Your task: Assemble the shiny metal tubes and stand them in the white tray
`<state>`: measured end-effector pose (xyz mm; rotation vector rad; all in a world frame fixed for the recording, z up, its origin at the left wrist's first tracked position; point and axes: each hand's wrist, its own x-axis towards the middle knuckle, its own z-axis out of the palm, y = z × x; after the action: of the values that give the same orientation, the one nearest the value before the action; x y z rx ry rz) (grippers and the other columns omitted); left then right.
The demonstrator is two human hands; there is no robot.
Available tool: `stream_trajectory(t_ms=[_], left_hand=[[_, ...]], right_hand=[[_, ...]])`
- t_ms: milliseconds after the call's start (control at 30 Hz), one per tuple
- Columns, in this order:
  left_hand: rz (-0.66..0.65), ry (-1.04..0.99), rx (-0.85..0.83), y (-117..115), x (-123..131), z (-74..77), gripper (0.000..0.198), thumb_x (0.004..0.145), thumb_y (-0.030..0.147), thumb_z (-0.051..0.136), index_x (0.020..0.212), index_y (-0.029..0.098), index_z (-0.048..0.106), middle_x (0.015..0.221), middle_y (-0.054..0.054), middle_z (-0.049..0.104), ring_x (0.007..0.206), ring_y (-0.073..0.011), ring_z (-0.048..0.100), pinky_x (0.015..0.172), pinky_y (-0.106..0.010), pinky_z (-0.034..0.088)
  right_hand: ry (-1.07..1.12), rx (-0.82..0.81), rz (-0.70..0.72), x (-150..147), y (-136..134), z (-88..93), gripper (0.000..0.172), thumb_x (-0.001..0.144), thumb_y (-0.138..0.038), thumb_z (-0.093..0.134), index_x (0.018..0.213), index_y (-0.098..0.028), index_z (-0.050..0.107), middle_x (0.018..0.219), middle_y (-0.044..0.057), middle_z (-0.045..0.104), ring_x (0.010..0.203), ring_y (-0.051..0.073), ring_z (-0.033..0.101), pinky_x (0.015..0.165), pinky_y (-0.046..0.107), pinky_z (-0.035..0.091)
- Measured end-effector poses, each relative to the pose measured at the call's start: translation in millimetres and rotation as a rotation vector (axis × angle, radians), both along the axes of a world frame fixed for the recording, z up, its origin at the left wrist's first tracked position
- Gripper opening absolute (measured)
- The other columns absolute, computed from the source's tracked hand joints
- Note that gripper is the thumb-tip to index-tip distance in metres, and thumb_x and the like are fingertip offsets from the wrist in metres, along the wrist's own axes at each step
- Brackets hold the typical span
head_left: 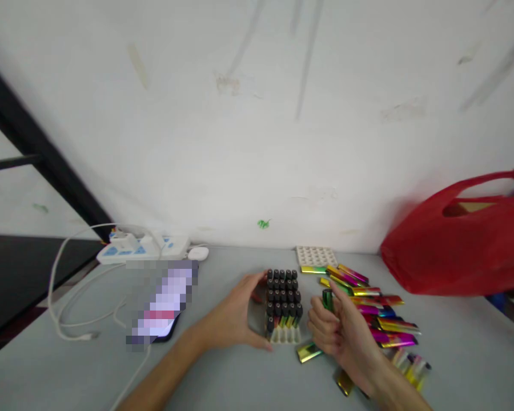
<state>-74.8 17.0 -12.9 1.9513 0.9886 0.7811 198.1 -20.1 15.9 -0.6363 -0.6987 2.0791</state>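
A pale tray with slots [286, 337] stands on the table, packed with rows of upright sticks with black tops [284, 295]. Only its front row shows bare slots. My left hand [236, 311] curves around the tray's left side, fingers at the back corner and thumb at the front corner. Just right of the tray, my right hand [334, 325] is closed around a shiny green stick with a dark top [327, 299]. Its lower part is hidden in my fist. A gold-green shiny stick [309, 352] lies beneath this hand. I cannot tell exactly what kind of things the sticks are.
Several shiny coloured sticks [385, 325] lie heaped on the right. Behind them are another pale slotted tray [317, 256] and a red bag [458, 245]. On the left are a phone [165, 305], a power strip [143, 248], a white charging case [198, 253] and loose white cables [53, 285].
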Motion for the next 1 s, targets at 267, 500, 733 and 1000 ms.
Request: stream_trajectory(t_ms=[267,500,733,1000], left_hand=[[-0.006,-0.004,-0.007,1.7,-1.0,-2.6,0.143,0.051,0.046,0.113,0.170,0.029,0.036,0.163,-0.020,0.049,0.138,-0.0453,0.057,0.115,-0.058,0.053],[-0.016,-0.001,-0.028,1.1,-1.2,-1.1,0.141,0.054,0.046,0.112,0.171,0.029,0.035,0.165,-0.020,0.048,0.137,-0.0442,0.058,0.114,-0.057,0.053],[-0.017,-0.005,-0.018,0.4,-1.1,0.0,0.141,0.053,0.048,0.112,0.171,0.029,0.035,0.163,-0.019,0.049,0.137,-0.0439,0.058,0.114,-0.055,0.053],[-0.006,0.012,-0.032,0.8,0.0,1.5,0.140,0.053,0.049,0.111,0.170,0.026,0.037,0.163,-0.021,0.049,0.137,-0.0453,0.057,0.113,-0.056,0.054]], right_hand=[[-0.009,-0.001,-0.001,0.3,-9.4,-4.2,0.070,0.093,-0.071,0.072,0.060,-0.026,0.030,0.053,-0.012,0.018,0.047,0.007,0.009,0.043,0.024,0.011],[-0.032,-0.040,-0.033,1.8,-9.0,-5.5,0.065,0.095,-0.067,0.073,0.063,-0.026,0.034,0.054,-0.013,0.019,0.047,0.007,0.008,0.043,0.023,0.012],[-0.041,-0.051,-0.001,-1.9,-10.7,2.3,0.068,0.091,-0.069,0.077,0.063,-0.025,0.033,0.054,-0.013,0.019,0.047,0.006,0.008,0.042,0.021,0.011],[-0.039,-0.076,0.034,-2.9,-12.9,8.5,0.074,0.086,-0.074,0.080,0.061,-0.024,0.032,0.053,-0.013,0.019,0.045,0.004,0.008,0.041,0.020,0.010]])
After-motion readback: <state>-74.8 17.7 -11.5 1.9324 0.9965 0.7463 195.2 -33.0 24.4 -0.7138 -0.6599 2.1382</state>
